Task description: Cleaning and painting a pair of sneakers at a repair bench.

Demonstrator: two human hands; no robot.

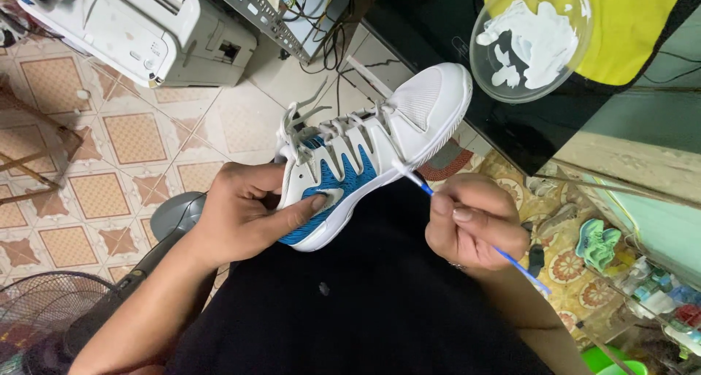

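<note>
The white and blue sneaker (365,152) lies in the middle of the view, over the person's lap in black cloth (365,302). Its long axis runs from near left to far right: the heel is at the left hand, the toe points to the far right, toward the clear bowl (531,39).

The left hand (244,214) is closed around the heel part, with the thumb pressed on the blue side panel, so it holds the sneaker firmly. The right hand (475,222) is just to the right of the sneaker and pinches a thin blue brush (511,262) between the fingers. The white tip of the brush touches the side of the sneaker near the middle, just above the sole. So the sneaker lies between the 2 hands, and the left hand is the nearer one, because it touches it directly.

I count 1 sneaker, 1 brush and 1 bowl. The bowl has white paste inside and stands on a dark counter (438,24) at the far right. On the tiled floor (131,141), far left, is 1 white machine (124,24), and near left 1 fan (44,316).
</note>
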